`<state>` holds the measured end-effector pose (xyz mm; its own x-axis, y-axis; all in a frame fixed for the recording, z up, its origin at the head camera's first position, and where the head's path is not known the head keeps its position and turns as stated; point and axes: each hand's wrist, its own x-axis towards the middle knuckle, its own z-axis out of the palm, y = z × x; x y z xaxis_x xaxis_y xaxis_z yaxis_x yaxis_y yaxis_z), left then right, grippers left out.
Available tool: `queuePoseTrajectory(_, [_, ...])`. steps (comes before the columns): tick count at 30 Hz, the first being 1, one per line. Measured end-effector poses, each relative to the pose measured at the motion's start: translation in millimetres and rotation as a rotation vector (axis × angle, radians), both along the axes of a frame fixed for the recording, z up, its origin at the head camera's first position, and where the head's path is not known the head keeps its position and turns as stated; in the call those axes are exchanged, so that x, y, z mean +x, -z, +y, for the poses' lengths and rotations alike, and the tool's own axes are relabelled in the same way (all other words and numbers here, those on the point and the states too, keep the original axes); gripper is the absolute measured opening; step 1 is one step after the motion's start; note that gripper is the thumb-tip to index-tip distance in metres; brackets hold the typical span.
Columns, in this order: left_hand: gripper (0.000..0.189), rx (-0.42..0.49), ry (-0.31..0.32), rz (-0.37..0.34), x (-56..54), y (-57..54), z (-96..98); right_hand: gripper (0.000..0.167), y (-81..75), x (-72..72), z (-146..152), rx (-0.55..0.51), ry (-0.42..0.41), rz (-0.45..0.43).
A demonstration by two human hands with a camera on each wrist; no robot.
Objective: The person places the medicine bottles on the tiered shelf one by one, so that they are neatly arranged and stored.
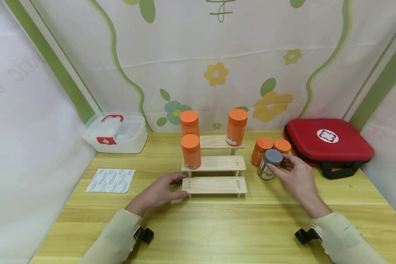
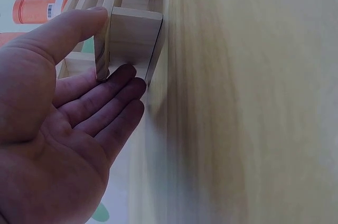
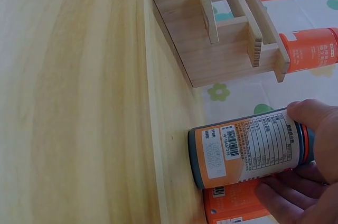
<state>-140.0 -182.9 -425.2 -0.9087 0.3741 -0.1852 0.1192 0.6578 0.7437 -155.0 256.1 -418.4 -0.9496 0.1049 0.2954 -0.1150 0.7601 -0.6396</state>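
Note:
My right hand (image 1: 298,178) holds a grey-lidded supplement bottle (image 3: 245,147) near its lid, thumb on one side and fingers on the other. The bottle stands nearly upright, right of the three-tier wooden stand (image 1: 214,185). Two orange bottles (image 1: 261,151) are close behind it. My left hand (image 1: 160,192) touches the left end of the lowest tier, with thumb and fingers at its opposite edges. On the stand are an orange bottle (image 1: 192,156) at the middle tier's left, another orange bottle (image 1: 189,123) behind it, and a third orange bottle (image 1: 236,130) on the top tier's right.
A red first-aid case (image 1: 343,141) with a black handle lies at the back right. At the back left stands a clear plastic box (image 1: 130,141) with a red handle. A white printed packet (image 1: 110,180) lies left of the stand. Printed fabric (image 1: 184,47) hangs behind the table.

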Motion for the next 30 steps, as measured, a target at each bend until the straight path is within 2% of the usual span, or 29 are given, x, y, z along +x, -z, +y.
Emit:
queuePoseTrajectory(5, [0.062, 0.001, 0.005, 0.003, 1.6, 0.4, -1.2, 0.065, -1.8, 1.0, -1.0, -0.009, -0.002, -0.038])
queuePoseTrajectory(16, [0.062, -0.002, 0.028, 0.012, -2.0, 1.2, -0.5, 0.059, -1.4, -1.4, 2.4, -0.018, -0.03, 0.033])
queuePoseTrajectory(30, [0.061, -0.002, 0.027, 0.009, -2.5, 0.4, -0.1, 0.061, -3.1, -0.1, 3.0, -0.015, -0.037, 0.015])
